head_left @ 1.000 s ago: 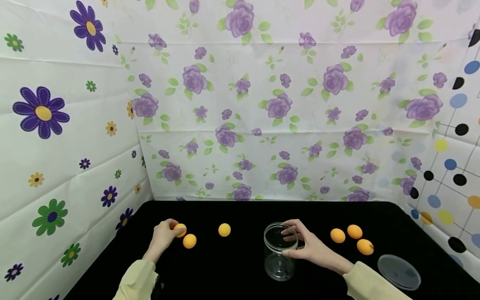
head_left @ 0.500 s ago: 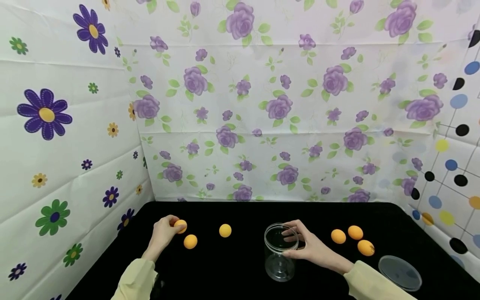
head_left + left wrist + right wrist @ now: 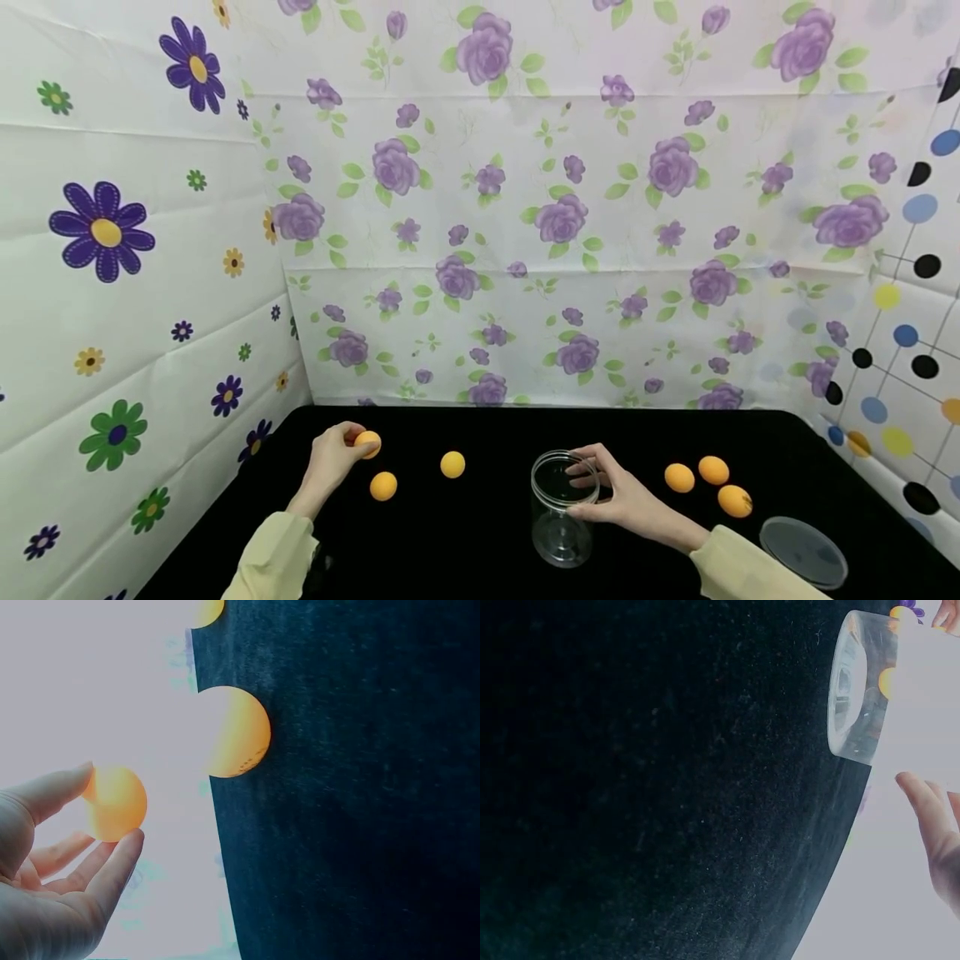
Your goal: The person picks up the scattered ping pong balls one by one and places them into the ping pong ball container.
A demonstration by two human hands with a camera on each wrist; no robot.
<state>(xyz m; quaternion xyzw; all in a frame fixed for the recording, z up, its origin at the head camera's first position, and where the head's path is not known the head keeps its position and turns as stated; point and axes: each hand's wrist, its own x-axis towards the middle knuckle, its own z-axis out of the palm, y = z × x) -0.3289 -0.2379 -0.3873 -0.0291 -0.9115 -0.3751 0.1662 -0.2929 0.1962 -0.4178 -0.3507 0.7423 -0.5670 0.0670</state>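
My left hand pinches an orange ping-pong ball between thumb and fingertips at the table's left. The left wrist view shows this held ball up close, with a printed ball beyond it. Two loose orange balls lie near that hand, one just in front and one farther right. A clear, open-topped jar stands upright right of centre. Around its rim my right hand holds it, thumb in front and fingers behind. No ball shows inside the jar.
Three orange balls sit in a group to the right of the jar. A translucent round lid lies at the front right of the black tabletop. Patterned cloth walls enclose the back and sides.
The left hand has raised its ball slightly, up and away from the loose ball in front of it. The right hand and jar have stayed in place; the head view has tilted a little.
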